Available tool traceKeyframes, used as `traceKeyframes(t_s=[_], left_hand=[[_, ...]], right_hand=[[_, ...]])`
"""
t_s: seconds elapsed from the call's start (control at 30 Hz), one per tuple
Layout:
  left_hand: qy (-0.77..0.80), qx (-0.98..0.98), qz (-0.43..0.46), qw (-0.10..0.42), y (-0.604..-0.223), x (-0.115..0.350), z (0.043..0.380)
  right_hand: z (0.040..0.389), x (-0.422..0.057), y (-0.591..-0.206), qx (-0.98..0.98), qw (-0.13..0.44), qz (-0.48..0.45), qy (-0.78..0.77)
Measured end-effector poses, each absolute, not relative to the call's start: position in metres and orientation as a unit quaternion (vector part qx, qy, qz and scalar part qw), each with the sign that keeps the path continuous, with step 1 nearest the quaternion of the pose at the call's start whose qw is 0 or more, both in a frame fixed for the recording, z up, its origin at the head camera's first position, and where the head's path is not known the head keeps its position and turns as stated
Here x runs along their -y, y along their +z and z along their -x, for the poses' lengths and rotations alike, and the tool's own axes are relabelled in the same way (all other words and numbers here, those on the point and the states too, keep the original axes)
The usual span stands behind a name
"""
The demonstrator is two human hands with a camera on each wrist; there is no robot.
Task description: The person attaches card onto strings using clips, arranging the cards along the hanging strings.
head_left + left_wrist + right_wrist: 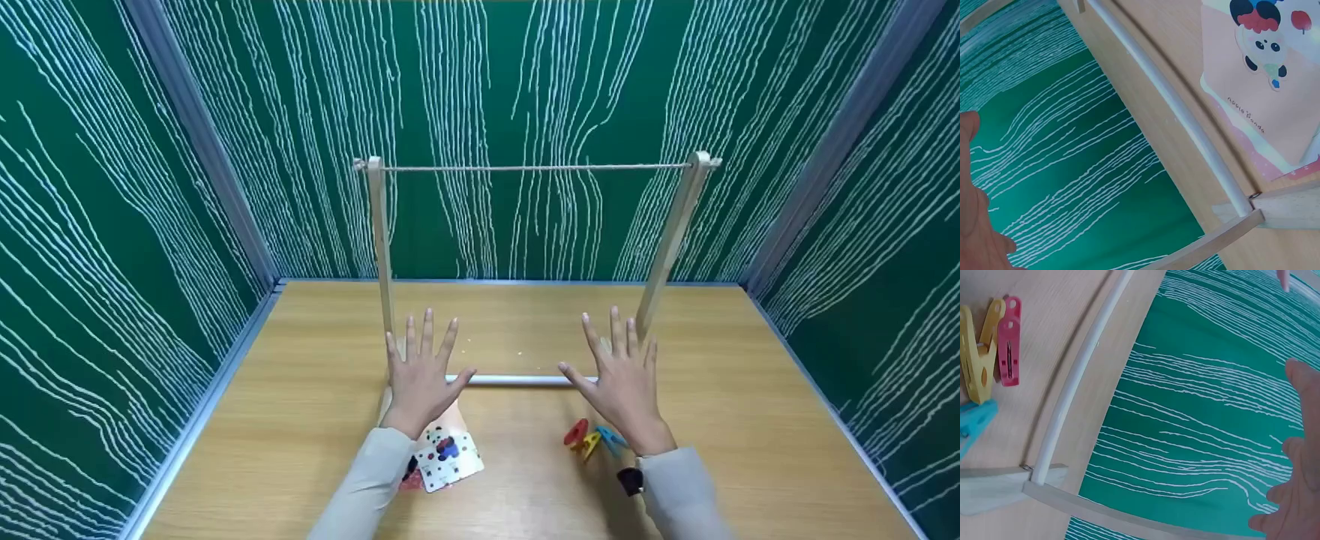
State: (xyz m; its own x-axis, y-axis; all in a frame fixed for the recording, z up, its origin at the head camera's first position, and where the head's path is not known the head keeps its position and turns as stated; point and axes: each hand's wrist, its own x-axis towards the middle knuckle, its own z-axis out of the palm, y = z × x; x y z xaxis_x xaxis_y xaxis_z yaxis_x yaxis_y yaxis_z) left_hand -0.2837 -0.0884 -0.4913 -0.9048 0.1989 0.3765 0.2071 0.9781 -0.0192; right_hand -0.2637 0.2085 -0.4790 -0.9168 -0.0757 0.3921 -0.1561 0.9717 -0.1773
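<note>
A: Starting at far left?
B: Left green panel (142, 247), covered in pale wavy lines, then wooden tabletop (525, 487).
A: Next, left hand (421, 379): fingers?
B: Straight and fanned wide, thumb pointing inward, back of hand toward the head camera. Raised above tabletop, near left post (379, 240); contact with the post, cannot tell.
A: By the left wrist?
B: Panda-printed sheets (454, 459), overlapping on tabletop, partly hidden by the hand and grey left sleeve (367, 476). Lettering "Apple Panda" legible in the left wrist view.
A: Between the hands?
B: White rod (517, 380) down low; straight cord (525, 168) up high, from left post to right post (671, 232). A few pale specks (520, 353) beyond the rod.
A: Clothespins?
B: Red clothespin (576, 432), yellow clothespin (591, 444), blue clothespin (612, 439): close cluster on tabletop, nearer side of the rod, just left of the right wrist.
A: Right hand (624, 386): fingers?
B: Likewise straight and splayed, thumb toward the left hand. Raised near right post; contact, cannot tell.
A: Far right?
B: Right green panel (885, 300), same pale lines.
</note>
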Motion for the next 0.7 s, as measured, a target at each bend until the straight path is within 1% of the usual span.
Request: traceKeyframes(t_s=[0.4,0.7], left_hand=[[-0.097,0.979,0.100,0.150,-0.504,0.097,0.283],[-0.195,0.967,0.097,0.134,-0.523,0.111,0.280]], right_hand=[[0.257,-0.218,-0.489,0.962,0.158,-0.022,0.222],[0.248,-0.228,-0.501,0.932,0.160,-0.028,0.325]])
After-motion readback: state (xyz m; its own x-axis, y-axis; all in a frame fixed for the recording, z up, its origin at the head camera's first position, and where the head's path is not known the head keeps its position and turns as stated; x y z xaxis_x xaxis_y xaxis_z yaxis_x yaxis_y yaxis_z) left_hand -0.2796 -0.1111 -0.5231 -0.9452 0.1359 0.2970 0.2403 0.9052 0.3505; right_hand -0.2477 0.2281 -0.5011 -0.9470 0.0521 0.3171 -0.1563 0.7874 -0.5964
